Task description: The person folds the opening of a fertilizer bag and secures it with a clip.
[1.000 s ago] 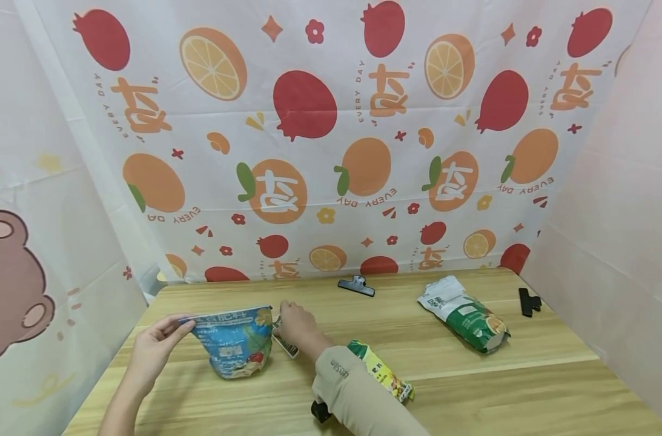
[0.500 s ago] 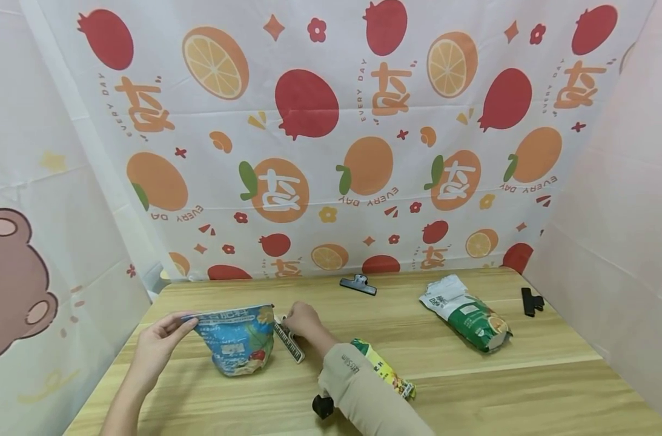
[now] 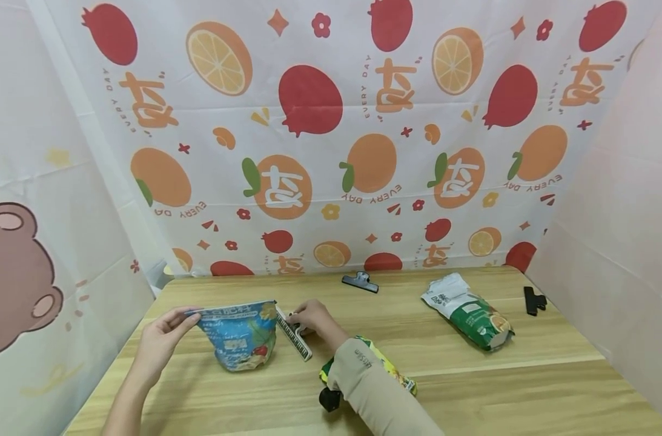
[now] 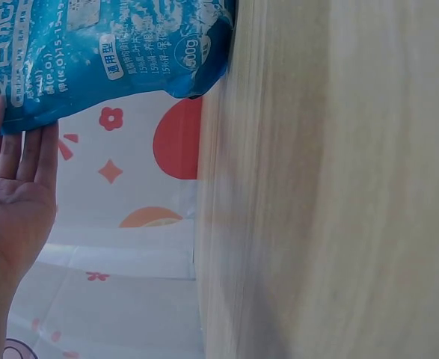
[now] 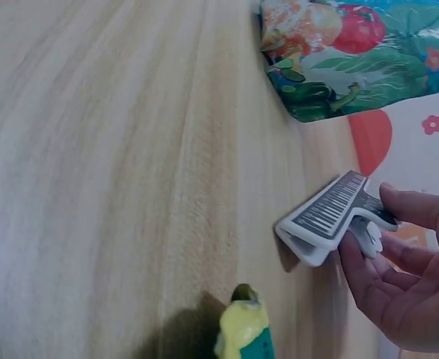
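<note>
A blue bag (image 3: 237,339) printed with vegetables is upright on the table, its top edge stretched flat. My left hand (image 3: 164,336) pinches the top left corner between thumb and fingers, which the left wrist view shows at the bag's edge (image 4: 36,120). To the right of the bag, my right hand (image 3: 315,318) grips a white bag clip (image 3: 294,333) with a piano-key pattern by its handles. In the right wrist view the clip (image 5: 327,217) is apart from the bag (image 5: 354,60), and my thumb and fingers squeeze its handles.
A yellow-green packet (image 3: 387,366) lies partly under my right sleeve, near a small black block (image 3: 329,399). Farther right lies a green and white bag (image 3: 472,315). Black clips rest at the back (image 3: 360,281) and right edge (image 3: 535,301). A printed curtain (image 3: 331,151) hangs behind.
My right hand has drawn back to the right and nearer, bringing the clip from the bag's right corner into plain sight. The left hand still holds the bag's left corner.
</note>
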The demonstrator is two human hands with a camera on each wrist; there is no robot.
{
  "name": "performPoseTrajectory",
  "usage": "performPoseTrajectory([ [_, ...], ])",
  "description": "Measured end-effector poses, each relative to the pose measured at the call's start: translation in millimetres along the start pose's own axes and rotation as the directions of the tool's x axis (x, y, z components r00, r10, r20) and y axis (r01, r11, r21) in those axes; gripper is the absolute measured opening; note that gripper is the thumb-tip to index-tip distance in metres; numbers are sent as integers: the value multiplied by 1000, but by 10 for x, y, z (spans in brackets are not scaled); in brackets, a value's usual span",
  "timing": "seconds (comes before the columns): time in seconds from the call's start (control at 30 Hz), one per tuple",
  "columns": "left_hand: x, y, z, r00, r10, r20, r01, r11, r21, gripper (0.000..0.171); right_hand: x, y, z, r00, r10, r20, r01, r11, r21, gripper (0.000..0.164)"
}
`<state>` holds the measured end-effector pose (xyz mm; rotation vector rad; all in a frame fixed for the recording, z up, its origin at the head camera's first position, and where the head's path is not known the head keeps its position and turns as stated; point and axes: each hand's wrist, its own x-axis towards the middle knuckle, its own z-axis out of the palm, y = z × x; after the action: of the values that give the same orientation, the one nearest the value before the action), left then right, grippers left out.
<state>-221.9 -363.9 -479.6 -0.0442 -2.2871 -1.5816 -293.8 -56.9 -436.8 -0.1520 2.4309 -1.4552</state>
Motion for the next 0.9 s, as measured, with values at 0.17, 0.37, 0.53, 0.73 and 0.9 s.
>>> performPoseTrajectory([
  [0.17, -23, 137, 25, 998, 58, 9, -57, 997, -45, 40, 23, -49, -82, 998, 52, -28, -50, 996, 73, 17],
  [0.37, -240, 732, 68, 997, 71, 12, -69, 991, -114, 19, 1, -133, -174, 998, -8, -69, 23, 977, 213, 23],
  [0.53, -327, 969, 98, 999, 47, 5, -46, 987, -157, 12, -27, -275, -274, 991, -75, -114, 109, 937, 331, 27],
  [0.73, -329, 968, 106, 999, 47, 3, -46, 978, -205, 11, -102, -507, -408, 978, -142, -154, 196, 878, 437, 29],
  [0.9, -259, 743, 68, 997, 74, 14, -68, 966, -250, 13, -217, -685, -496, 946, -254, -201, 315, 864, 392, 28],
])
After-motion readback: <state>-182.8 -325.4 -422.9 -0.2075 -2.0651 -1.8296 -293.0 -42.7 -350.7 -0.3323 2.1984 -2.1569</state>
